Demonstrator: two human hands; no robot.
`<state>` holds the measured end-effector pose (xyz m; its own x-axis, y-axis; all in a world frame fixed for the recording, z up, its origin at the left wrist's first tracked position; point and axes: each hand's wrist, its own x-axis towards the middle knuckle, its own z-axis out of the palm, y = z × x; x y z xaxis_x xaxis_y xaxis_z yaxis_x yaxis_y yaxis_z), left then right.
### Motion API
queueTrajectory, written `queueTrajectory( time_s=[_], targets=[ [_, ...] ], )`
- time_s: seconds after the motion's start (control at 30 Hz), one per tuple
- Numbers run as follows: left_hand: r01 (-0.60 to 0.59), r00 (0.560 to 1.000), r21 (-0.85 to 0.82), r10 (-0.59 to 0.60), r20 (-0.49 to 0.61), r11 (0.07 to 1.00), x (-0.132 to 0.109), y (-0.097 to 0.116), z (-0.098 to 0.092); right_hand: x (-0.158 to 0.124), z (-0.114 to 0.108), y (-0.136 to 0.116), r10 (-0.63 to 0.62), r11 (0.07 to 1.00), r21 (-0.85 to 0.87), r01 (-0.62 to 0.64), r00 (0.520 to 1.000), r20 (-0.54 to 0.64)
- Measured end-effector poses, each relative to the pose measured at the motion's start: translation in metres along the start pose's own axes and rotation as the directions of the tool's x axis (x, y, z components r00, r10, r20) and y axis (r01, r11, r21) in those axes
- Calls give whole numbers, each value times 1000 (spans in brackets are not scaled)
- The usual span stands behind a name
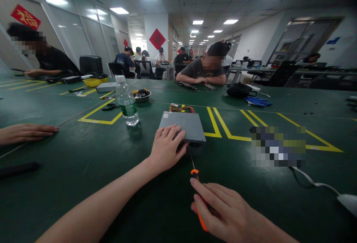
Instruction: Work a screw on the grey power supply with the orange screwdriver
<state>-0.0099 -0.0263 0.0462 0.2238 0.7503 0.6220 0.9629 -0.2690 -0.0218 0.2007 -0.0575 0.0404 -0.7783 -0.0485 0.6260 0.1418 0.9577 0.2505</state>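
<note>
Green table (83, 161) fills lower frame. Grey metal box (188, 122) at centre. Right hand (223, 205), lower right of centre, closed round orange screwdriver (195, 172). Left hand (167, 148) half open, laid on box. Likely screw work, near face; tip contact unclear. Next calls for straight alignment, box steadied.

A clear water bottle (127, 105) stands upright before a metal bowl (144, 99). Blue gloves (258, 102) lie beside a black case (238, 90); a yellow tray (95, 83) sits farther left.
</note>
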Motion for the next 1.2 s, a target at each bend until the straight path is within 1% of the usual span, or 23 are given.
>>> queueTrajectory(
  time_s=[0.1,0.33,0.53,0.73,0.97,1.2],
  targets=[
    [-1,1000,-2,1,6,1000,0,0,0,1,-6,3,-38,999,-15,39,998,49],
    [4,1000,-14,-4,-9,1000,0,0,-1,-1,-20,11,-100,994,-45,96,991,-87],
    [12,1000,-4,-12,6,1000,0,0,-1,-4,-21,17,-116,989,-101,106,989,-96],
    [9,1000,-7,-9,15,1000,0,0,-1,-3,-21,19,-110,991,-80,104,990,-86],
    [12,1000,-3,-11,25,1000,1,0,-2,-1,-20,19,-96,994,-70,89,990,-105],
    [6,1000,-4,-6,18,1000,0,-1,0,-5,-18,16,-62,992,-109,55,996,-62]
  ],
)
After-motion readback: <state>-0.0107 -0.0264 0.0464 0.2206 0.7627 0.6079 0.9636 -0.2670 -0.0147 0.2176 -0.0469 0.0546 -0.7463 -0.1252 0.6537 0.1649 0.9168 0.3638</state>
